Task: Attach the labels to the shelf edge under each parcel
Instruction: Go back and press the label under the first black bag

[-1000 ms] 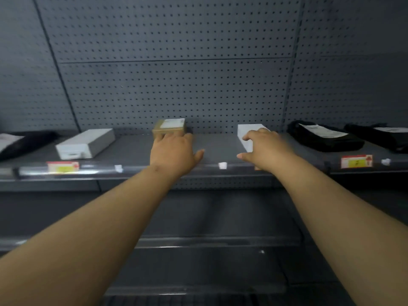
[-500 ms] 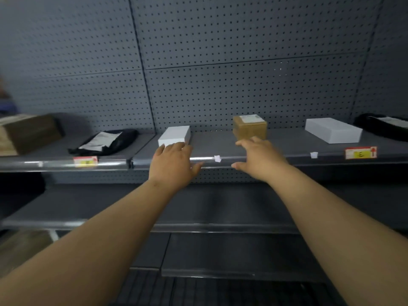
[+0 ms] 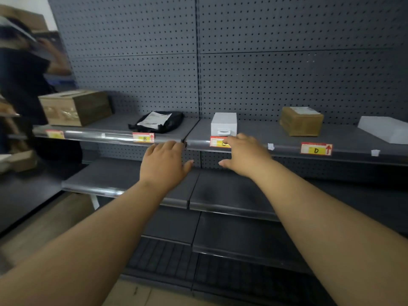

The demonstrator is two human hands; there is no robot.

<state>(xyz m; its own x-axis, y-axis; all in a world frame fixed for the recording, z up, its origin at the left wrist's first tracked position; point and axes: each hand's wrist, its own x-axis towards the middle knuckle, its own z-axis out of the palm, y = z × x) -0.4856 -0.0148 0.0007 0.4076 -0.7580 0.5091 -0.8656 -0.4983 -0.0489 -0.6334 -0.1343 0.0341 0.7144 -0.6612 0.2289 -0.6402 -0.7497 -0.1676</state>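
Parcels sit along the grey shelf: a brown carton (image 3: 75,107), a black bag (image 3: 160,123), a small white box (image 3: 224,123), a taped brown parcel (image 3: 301,121) and a white box (image 3: 385,132). Red-and-yellow labels hang on the shelf edge (image 3: 254,147): one far left (image 3: 54,134), label B (image 3: 143,137), a label (image 3: 217,141) under the small white box, and label D (image 3: 316,149). My right hand (image 3: 245,154) rests its fingertips on the label under the white box, partly covering it. My left hand (image 3: 164,164) lies flat, fingers apart, just below the shelf edge, holding nothing.
Small white scraps (image 3: 270,146) (image 3: 375,152) stick to the shelf edge. Lower grey shelves (image 3: 132,184) jut out below my arms. A pegboard wall (image 3: 265,74) backs the shelving. A person in dark clothes (image 3: 22,74) stands at the far left beside stacked cartons.
The view has swung left along the shelf. My right hand moved from in front of the brown parcel to the label under the small white box. My left hand dropped slightly below the edge.
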